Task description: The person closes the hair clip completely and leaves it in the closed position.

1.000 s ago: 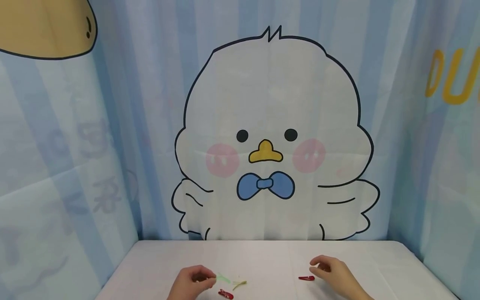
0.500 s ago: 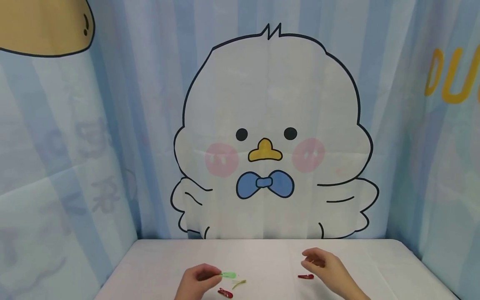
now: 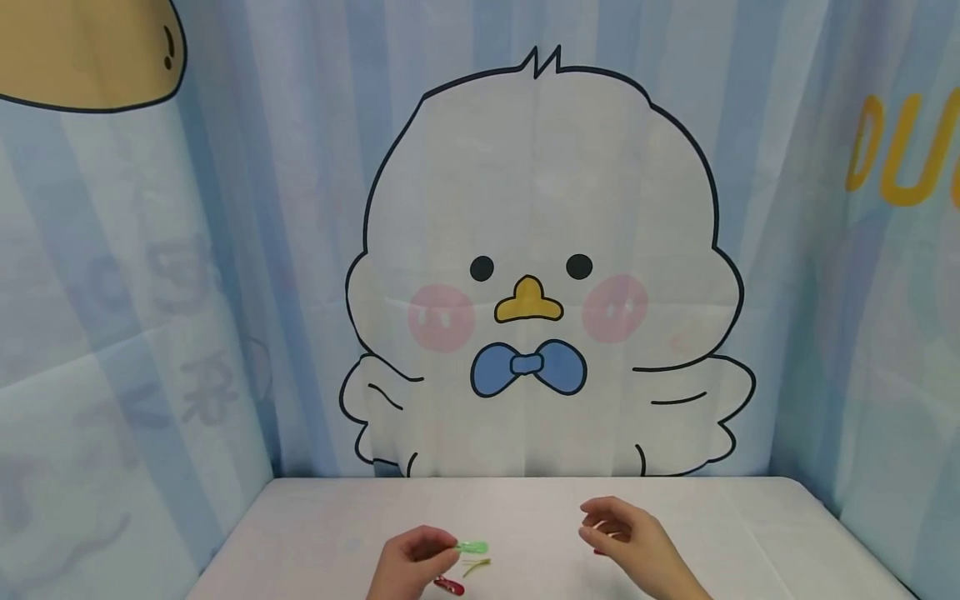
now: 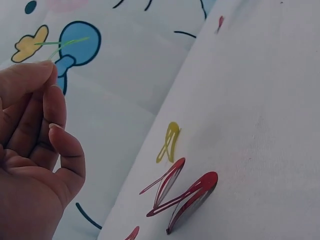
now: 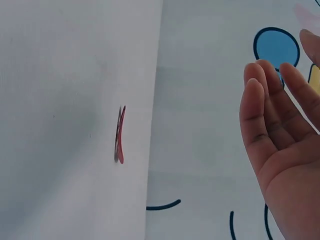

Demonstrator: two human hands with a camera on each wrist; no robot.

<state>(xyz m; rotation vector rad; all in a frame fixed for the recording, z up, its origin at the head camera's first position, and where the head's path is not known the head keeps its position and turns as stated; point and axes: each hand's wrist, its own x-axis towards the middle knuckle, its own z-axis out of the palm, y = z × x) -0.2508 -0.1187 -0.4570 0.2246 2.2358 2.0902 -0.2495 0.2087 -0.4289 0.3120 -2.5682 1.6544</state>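
Observation:
In the head view my left hand [image 3: 412,562] pinches one end of a green snap hair clip [image 3: 474,547] between thumb and fingertips. The left wrist view shows this clip raised off the table, its two prongs spread. Below it lie a yellow-green hair clip [image 4: 173,132] and two red hair clips [image 4: 204,186], bent open; another red tip [image 4: 133,233] shows at the lower edge. My right hand [image 3: 637,546] holds nothing, its fingers loosely bent. It hovers by a single red hair clip [image 5: 121,140], which it mostly covers in the head view.
A white-covered table [image 3: 540,517] carries the clips. Behind it hangs a striped blue curtain with a cartoon chick [image 3: 540,183], and patterned curtains [image 3: 112,333] flank both sides.
My left hand has lifted the green clip and carried it right, over the yellow-green one. My right hand has moved left, from beside the lone red clip to in front of it.

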